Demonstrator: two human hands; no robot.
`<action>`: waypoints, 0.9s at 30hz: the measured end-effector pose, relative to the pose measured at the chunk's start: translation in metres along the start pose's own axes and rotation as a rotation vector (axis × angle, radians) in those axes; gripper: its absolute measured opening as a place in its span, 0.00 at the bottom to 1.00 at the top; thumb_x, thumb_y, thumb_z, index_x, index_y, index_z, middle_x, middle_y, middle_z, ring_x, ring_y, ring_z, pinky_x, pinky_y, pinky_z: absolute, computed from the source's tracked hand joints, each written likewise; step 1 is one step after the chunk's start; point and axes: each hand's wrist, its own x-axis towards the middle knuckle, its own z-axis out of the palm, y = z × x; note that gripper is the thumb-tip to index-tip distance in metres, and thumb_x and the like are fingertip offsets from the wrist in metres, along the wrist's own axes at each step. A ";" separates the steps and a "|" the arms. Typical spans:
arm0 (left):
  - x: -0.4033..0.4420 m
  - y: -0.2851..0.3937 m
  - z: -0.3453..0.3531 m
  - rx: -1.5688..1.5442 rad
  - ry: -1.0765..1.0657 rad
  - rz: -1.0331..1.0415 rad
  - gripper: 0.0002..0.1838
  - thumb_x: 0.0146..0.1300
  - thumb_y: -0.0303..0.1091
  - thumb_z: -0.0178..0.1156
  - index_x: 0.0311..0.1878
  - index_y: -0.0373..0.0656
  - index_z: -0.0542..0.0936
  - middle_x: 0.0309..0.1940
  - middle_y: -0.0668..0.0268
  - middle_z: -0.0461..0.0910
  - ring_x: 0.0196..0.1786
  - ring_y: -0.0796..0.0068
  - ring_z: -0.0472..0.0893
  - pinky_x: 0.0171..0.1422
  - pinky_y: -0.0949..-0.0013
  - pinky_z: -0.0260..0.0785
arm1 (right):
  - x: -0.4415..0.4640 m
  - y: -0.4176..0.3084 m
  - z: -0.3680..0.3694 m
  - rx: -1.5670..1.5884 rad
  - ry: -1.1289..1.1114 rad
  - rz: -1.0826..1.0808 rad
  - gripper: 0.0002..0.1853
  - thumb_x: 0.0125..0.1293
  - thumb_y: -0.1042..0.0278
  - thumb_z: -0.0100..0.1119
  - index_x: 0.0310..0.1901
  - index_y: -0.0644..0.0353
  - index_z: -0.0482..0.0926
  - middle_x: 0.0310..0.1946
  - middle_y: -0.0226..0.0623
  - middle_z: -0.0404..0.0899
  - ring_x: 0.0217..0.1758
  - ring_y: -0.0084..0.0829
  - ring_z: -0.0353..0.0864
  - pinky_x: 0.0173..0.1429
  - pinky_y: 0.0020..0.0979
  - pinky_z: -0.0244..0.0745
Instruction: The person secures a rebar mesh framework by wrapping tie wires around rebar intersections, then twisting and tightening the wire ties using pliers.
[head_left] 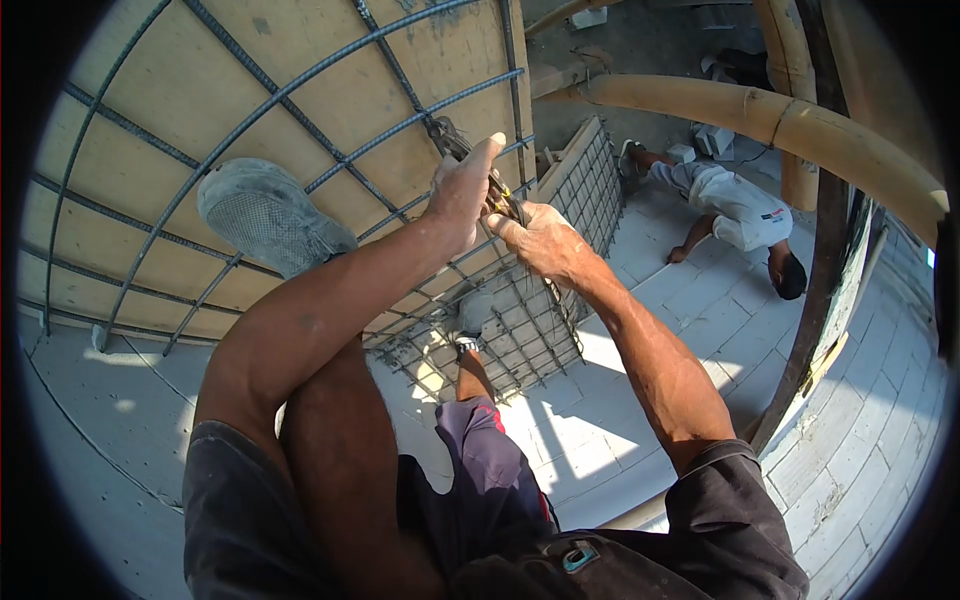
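Note:
Both my hands are close together at the upper middle, near the edge of a rebar grid (285, 97) over a plywood panel (330, 110). My left hand (464, 195) is closed round dark pincers (448, 138), whose head touches the bars near a crossing. Just to the right, my right hand (540, 238) is closed on the handle end of the same tool, by its dark and yellow grips. Thin wire or bars seem to lie by the fingers, too small to make out.
My shoe (262, 215) rests on the rebar grid. A bamboo pole (700, 103) crosses the upper right. Below it a person in a white shirt (740, 207) bends over the pale block floor (690, 300). A narrower rebar cage (520, 345) stands below my hands.

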 end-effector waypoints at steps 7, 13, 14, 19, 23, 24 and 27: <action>-0.005 0.009 -0.019 -0.148 -0.225 -0.141 0.20 0.68 0.55 0.64 0.38 0.48 0.74 0.23 0.70 0.72 0.27 0.73 0.76 0.33 0.67 0.75 | 0.009 0.022 0.017 1.292 -0.849 0.320 0.10 0.75 0.57 0.60 0.39 0.49 0.71 0.23 0.20 0.66 0.21 0.14 0.63 0.26 0.27 0.65; -0.005 0.005 -0.020 -0.250 -0.222 -0.186 0.19 0.73 0.52 0.58 0.32 0.49 0.69 0.21 0.71 0.68 0.24 0.74 0.72 0.33 0.62 0.74 | 0.008 0.021 0.029 1.076 -0.674 0.203 0.10 0.70 0.60 0.64 0.42 0.53 0.75 0.27 0.26 0.74 0.24 0.21 0.71 0.30 0.29 0.72; -0.004 0.003 -0.018 -0.251 -0.203 -0.163 0.19 0.72 0.51 0.58 0.31 0.48 0.69 0.21 0.70 0.68 0.24 0.73 0.71 0.33 0.62 0.75 | 0.005 0.016 0.025 0.874 -0.551 0.177 0.12 0.68 0.59 0.65 0.43 0.55 0.76 0.28 0.28 0.76 0.25 0.24 0.74 0.31 0.31 0.74; -0.001 -0.005 -0.005 -0.251 -0.123 -0.048 0.20 0.73 0.51 0.56 0.31 0.46 0.68 0.21 0.69 0.69 0.24 0.72 0.73 0.34 0.62 0.75 | -0.024 -0.003 0.035 -0.237 0.381 -0.133 0.39 0.56 0.52 0.69 0.63 0.72 0.68 0.52 0.58 0.78 0.55 0.49 0.81 0.59 0.43 0.77; 0.005 -0.010 0.001 -0.238 -0.074 0.002 0.21 0.73 0.52 0.54 0.30 0.46 0.69 0.20 0.69 0.70 0.23 0.71 0.75 0.33 0.62 0.75 | -0.034 -0.012 0.080 -0.605 0.651 -0.080 0.38 0.59 0.61 0.66 0.66 0.74 0.63 0.56 0.58 0.74 0.59 0.53 0.76 0.61 0.49 0.73; 0.006 -0.010 0.001 -0.209 -0.055 0.002 0.21 0.73 0.52 0.54 0.30 0.45 0.70 0.20 0.69 0.71 0.23 0.72 0.75 0.33 0.63 0.75 | -0.028 -0.013 0.082 -0.552 0.635 -0.041 0.36 0.59 0.62 0.66 0.65 0.73 0.64 0.56 0.57 0.74 0.59 0.54 0.77 0.60 0.49 0.74; 0.011 -0.014 -0.008 -0.115 -0.033 0.007 0.22 0.72 0.52 0.54 0.30 0.44 0.70 0.19 0.68 0.71 0.22 0.72 0.75 0.32 0.63 0.74 | -0.007 -0.001 0.086 -0.368 0.598 -0.021 0.32 0.60 0.65 0.65 0.62 0.70 0.67 0.56 0.57 0.76 0.57 0.57 0.79 0.57 0.49 0.76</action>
